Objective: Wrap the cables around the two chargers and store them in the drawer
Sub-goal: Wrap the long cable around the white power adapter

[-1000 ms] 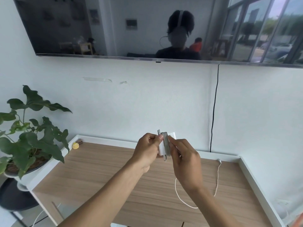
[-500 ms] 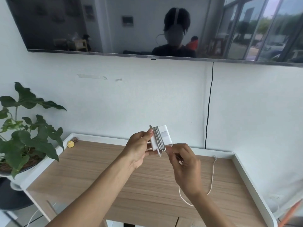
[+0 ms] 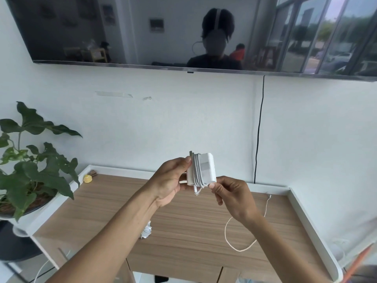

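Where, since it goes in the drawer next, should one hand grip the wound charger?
Across the coils at the charger's middle, coming from its left edge as the left hand does, thumb on the turns. The cable end dangles below, by the right hand, so pinning the coils probably keeps them wound.

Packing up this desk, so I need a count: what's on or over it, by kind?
White square charger, cable wound round it: 1
White partly hidden bundle: 1
Loose white cable: 1
Small yellow object: 1
Total: 4
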`<action>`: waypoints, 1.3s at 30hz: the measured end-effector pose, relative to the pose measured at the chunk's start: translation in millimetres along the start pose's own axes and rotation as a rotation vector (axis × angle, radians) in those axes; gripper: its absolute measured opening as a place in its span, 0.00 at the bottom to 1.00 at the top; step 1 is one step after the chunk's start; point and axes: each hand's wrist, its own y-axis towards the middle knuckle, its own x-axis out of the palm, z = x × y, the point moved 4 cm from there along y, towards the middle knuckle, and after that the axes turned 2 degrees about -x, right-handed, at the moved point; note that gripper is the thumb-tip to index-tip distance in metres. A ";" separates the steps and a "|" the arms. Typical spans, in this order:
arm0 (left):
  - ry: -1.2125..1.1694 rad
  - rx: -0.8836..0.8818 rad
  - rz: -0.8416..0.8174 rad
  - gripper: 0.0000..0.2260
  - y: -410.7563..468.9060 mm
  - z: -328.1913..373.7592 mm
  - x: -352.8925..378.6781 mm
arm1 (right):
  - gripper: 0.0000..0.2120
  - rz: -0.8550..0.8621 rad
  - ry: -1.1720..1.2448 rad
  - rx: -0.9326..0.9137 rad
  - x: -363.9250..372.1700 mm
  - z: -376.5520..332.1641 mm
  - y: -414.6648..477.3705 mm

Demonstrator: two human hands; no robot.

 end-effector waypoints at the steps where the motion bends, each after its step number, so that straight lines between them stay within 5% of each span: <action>1: 0.037 0.011 -0.011 0.25 -0.7 2.2 -1.0 | 0.12 -0.047 -0.061 0.010 -1.7 1.0 1.9; 8: 0.517 -0.005 -0.163 0.12 -11.9 0.9 2.6 | 0.15 -0.382 -0.461 0.175 -11.2 -15.0 22.5; 12: 0.641 0.016 -0.051 0.09 -12.7 -9.6 -0.4 | 0.19 -0.447 -0.490 0.295 -14.0 -21.6 29.3; 20: 0.760 0.036 0.122 0.10 -10.7 -11.8 -9.9 | 0.13 -0.231 -0.691 0.211 5.9 -34.9 32.9; 27: 1.006 0.163 0.316 0.10 -5.0 -4.6 -11.7 | 0.13 -0.057 -0.630 0.087 16.8 -38.4 28.0; 35: 0.838 0.156 0.444 0.12 7.9 3.8 -12.2 | 0.09 0.200 -0.540 -0.194 31.2 -45.1 1.8; 39: 0.381 -0.010 0.416 0.15 13.5 -9.0 -11.5 | 0.10 0.209 -0.619 -0.337 39.1 -37.0 -6.9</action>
